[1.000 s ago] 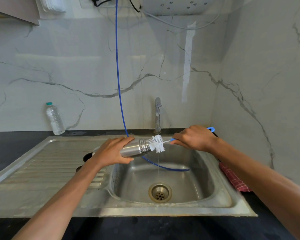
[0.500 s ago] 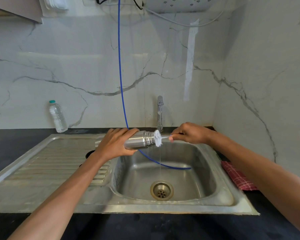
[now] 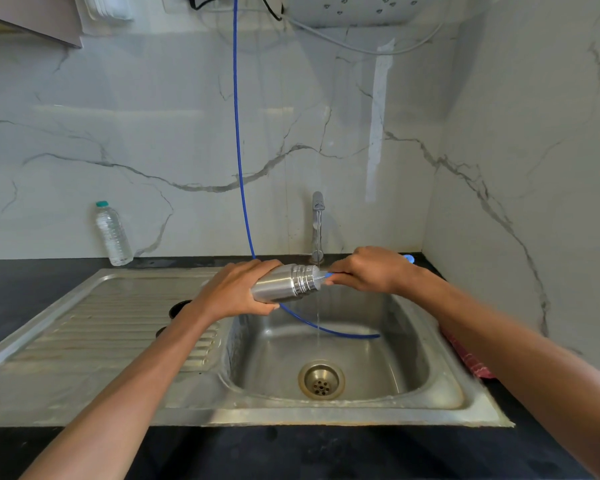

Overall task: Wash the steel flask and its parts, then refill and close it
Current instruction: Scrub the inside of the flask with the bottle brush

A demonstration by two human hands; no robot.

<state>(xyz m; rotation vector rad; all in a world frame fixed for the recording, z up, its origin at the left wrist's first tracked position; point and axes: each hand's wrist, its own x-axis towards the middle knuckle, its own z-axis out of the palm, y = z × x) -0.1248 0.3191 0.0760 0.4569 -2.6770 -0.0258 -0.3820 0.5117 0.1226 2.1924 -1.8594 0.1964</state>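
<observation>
Both hands meet above the back of the sink basin (image 3: 413, 358). The left hand (image 3: 234, 292) is wrapped around the base end of the steel flask (image 3: 284, 284), holding it nearly level with its ringed neck toward 3 o'clock. The right hand (image 3: 371, 271) is curled around the blue handle of a bottle brush (image 3: 328, 274); only a short piece of handle shows between the fingers and the flask's mouth, and the bristles are out of sight inside. A bit of blue peeks out past the right wrist at 2 o'clock.

A thin stream of water falls from the tap (image 3: 317, 226), which stands at 12 o'clock from the flask, down past the flask's mouth toward the drain (image 3: 321, 380). A blue hose (image 3: 238, 150) hangs from above, passes behind the flask and curves into the basin. On the dark desk (image 3: 32, 289) at 10 o'clock stands a clear plastic bottle (image 3: 113, 235) with a teal cap. A red checked cloth (image 3: 471, 362) lies at 4 o'clock, beside the sink's right rim.
</observation>
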